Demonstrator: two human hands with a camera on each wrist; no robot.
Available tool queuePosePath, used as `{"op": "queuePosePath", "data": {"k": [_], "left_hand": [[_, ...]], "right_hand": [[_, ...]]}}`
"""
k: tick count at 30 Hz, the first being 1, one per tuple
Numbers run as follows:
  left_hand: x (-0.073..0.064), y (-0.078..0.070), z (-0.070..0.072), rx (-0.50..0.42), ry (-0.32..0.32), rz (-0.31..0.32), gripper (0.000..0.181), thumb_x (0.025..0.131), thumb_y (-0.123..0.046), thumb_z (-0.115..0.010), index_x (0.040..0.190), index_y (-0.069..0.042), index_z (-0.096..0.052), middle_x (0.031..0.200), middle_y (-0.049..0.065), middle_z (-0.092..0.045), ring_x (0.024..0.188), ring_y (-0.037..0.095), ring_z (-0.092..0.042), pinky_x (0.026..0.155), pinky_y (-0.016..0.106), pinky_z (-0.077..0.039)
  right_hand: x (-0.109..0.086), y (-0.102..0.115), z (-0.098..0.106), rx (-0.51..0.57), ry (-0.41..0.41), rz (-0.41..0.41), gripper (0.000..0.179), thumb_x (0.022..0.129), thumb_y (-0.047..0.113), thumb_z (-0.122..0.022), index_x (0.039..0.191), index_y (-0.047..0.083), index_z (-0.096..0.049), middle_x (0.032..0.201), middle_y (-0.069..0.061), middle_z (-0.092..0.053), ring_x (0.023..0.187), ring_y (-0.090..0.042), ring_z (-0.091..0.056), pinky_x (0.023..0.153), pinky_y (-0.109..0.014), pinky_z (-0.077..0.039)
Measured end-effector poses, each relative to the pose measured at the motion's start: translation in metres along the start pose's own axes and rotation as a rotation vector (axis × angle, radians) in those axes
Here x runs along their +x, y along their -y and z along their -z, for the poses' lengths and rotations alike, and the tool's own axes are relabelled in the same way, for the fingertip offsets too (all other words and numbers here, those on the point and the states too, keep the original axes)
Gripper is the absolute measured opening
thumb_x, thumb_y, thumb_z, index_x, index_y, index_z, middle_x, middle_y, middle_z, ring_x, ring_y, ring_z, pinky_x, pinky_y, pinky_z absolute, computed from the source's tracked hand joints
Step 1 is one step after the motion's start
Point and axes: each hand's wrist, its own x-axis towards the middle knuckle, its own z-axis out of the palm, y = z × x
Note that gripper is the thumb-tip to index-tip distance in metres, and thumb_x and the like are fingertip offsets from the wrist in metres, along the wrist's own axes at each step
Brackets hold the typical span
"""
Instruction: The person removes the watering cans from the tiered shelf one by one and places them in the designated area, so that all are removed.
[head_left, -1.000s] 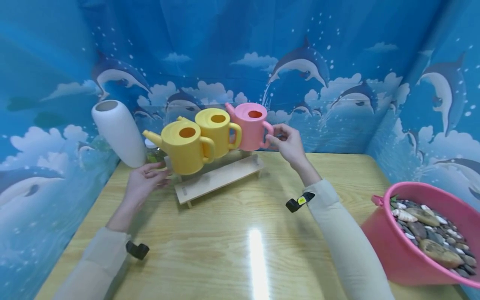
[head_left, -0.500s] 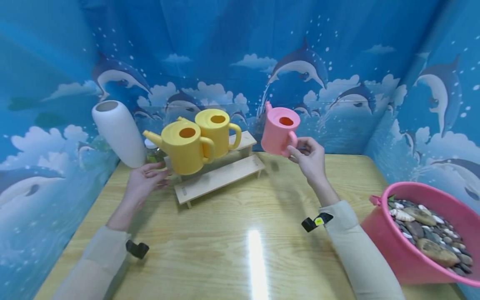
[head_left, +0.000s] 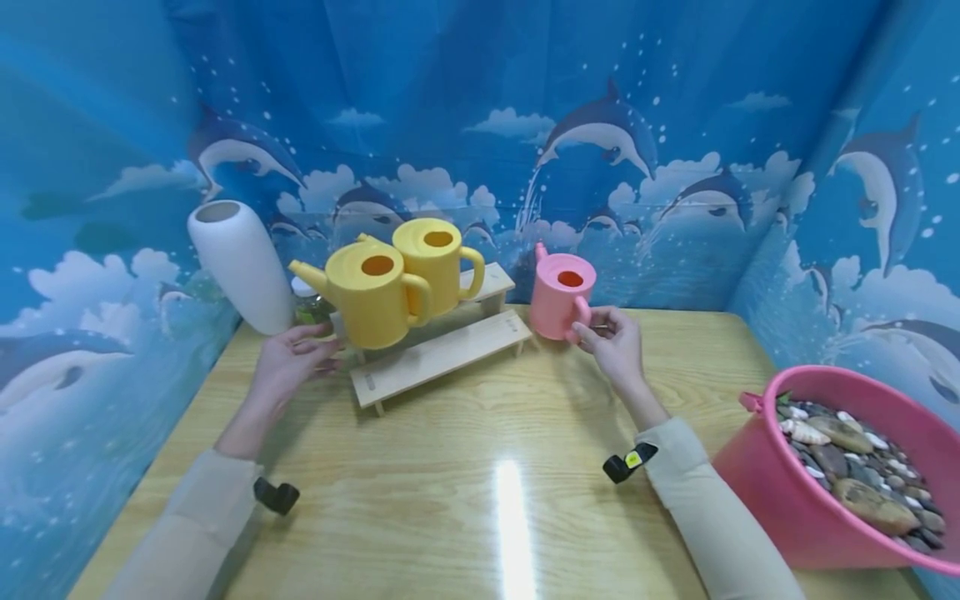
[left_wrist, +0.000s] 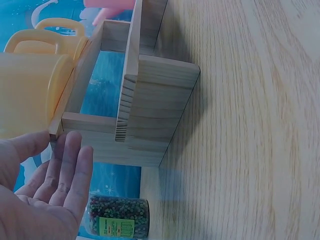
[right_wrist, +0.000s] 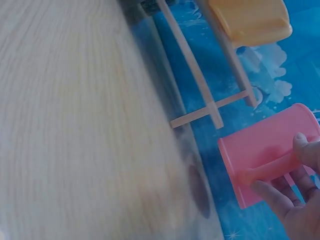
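Observation:
My right hand (head_left: 617, 346) grips the handle of a pink watering can (head_left: 557, 296), right of the wooden stand. In the right wrist view the can (right_wrist: 265, 150) hangs above the table, its shadow on the wood below. My left hand (head_left: 288, 367) is at the left end of the two-tier wooden stand (head_left: 442, 354). The left wrist view shows its thumb and forefinger pinching the upper board's corner, other fingers extended. Two yellow watering cans stand on the upper tier, the left one (head_left: 367, 304) nearer and the other yellow can (head_left: 427, 258) behind it.
A tall white vase (head_left: 243, 271) leans at the back left, beside a lidded jar (left_wrist: 120, 218) of dark pellets. At the right stands a pink bucket (head_left: 757, 492) holding stones and a shell. Dolphin-printed curtains (head_left: 465, 100) border the table (head_left: 420, 500).
My right hand has lifted the pink watering can off the stand's upper tier, carried it right and lowered it toward the table. My left hand stays at the stand's left end.

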Motion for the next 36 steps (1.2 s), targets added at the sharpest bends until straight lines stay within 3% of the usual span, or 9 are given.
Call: {"op": "queuePosePath", "data": {"k": [5, 9, 15, 19, 24, 27, 30, 33, 36], "left_hand": [[0.001, 0.000, 0.000, 0.018, -0.005, 0.010, 0.063, 0.103, -0.022, -0.070, 0.156, 0.001, -0.042, 0.116, 0.000, -0.080, 0.085, 0.003, -0.078, 0.093, 0.032, -0.068], [0.001, 0.000, 0.000, 0.012, -0.003, 0.014, 0.063, 0.104, -0.021, -0.069, 0.156, 0.001, -0.042, 0.110, -0.007, -0.081, 0.086, 0.004, -0.078, 0.093, 0.032, -0.068], [0.000, -0.001, -0.001, 0.016, -0.001, -0.002, 0.063, 0.103, -0.022, -0.070, 0.156, 0.002, -0.043, 0.109, -0.006, -0.081, 0.086, 0.005, -0.078, 0.093, 0.032, -0.068], [-0.001, -0.001, -0.001, 0.019, -0.008, -0.010, 0.064, 0.103, -0.023, -0.070, 0.155, 0.002, -0.043, 0.102, -0.013, -0.080, 0.087, 0.006, -0.079, 0.093, 0.034, -0.068], [-0.002, -0.002, -0.002, 0.052, -0.020, -0.012, 0.063, 0.103, -0.025, -0.070, 0.155, 0.001, -0.044, 0.121, 0.007, -0.078, 0.089, 0.008, -0.079, 0.095, 0.035, -0.068], [-0.001, -0.002, -0.003, 0.064, -0.024, -0.007, 0.063, 0.103, -0.027, -0.070, 0.155, 0.000, -0.045, 0.127, 0.012, -0.075, 0.090, 0.008, -0.079, 0.095, 0.035, -0.067], [-0.001, -0.003, -0.003, 0.054, -0.025, -0.007, 0.064, 0.103, -0.026, -0.071, 0.155, 0.000, -0.045, 0.116, 0.003, -0.080, 0.088, 0.007, -0.079, 0.095, 0.035, -0.067], [-0.001, -0.003, -0.003, 0.044, -0.028, -0.007, 0.064, 0.102, -0.025, -0.072, 0.154, 0.001, -0.046, 0.103, -0.011, -0.080, 0.086, 0.006, -0.079, 0.094, 0.034, -0.068], [-0.002, -0.003, -0.003, 0.043, -0.028, -0.008, 0.064, 0.102, -0.026, -0.073, 0.154, 0.001, -0.046, 0.102, -0.013, -0.080, 0.085, 0.005, -0.078, 0.093, 0.034, -0.068]], "right_hand": [[0.001, -0.010, -0.003, 0.038, -0.004, -0.005, 0.031, 0.096, 0.003, -0.075, 0.123, -0.007, -0.063, 0.098, -0.001, -0.066, 0.081, -0.002, -0.068, 0.078, -0.022, -0.069], [-0.001, -0.016, -0.006, -0.003, 0.002, -0.019, 0.030, 0.095, 0.004, -0.076, 0.121, -0.006, -0.064, 0.098, -0.002, -0.066, 0.080, 0.000, -0.067, 0.077, -0.022, -0.069], [-0.005, -0.023, -0.013, -0.100, 0.010, -0.024, 0.027, 0.095, 0.008, -0.077, 0.119, -0.002, -0.067, 0.107, -0.010, -0.068, 0.085, -0.004, -0.065, 0.071, -0.012, -0.061], [-0.006, -0.024, -0.017, -0.162, 0.047, -0.054, 0.030, 0.096, 0.013, -0.078, 0.121, 0.002, -0.067, 0.117, -0.013, -0.069, 0.097, -0.012, -0.065, 0.078, -0.011, -0.056], [-0.010, -0.018, -0.015, -0.192, 0.065, -0.092, 0.039, 0.097, 0.024, -0.079, 0.128, 0.006, -0.066, 0.128, -0.015, -0.068, 0.110, -0.022, -0.065, 0.082, -0.013, -0.057], [-0.011, -0.008, -0.010, -0.176, 0.017, -0.040, 0.045, 0.097, 0.031, -0.079, 0.130, 0.005, -0.066, 0.129, -0.016, -0.068, 0.108, -0.018, -0.065, 0.080, -0.011, -0.058], [-0.010, 0.008, -0.007, -0.125, -0.025, 0.057, 0.044, 0.097, 0.031, -0.079, 0.129, 0.003, -0.067, 0.127, -0.018, -0.069, 0.103, -0.014, -0.065, 0.079, -0.010, -0.058], [-0.007, 0.027, -0.012, -0.096, 0.011, 0.137, 0.043, 0.098, 0.028, -0.078, 0.131, 0.004, -0.067, 0.127, -0.017, -0.070, 0.104, -0.012, -0.064, 0.082, -0.010, -0.057], [-0.004, 0.045, -0.026, -0.082, 0.096, 0.197, 0.042, 0.098, 0.026, -0.077, 0.134, 0.005, -0.067, 0.126, -0.017, -0.070, 0.108, -0.017, -0.065, 0.086, -0.012, -0.056]]}}
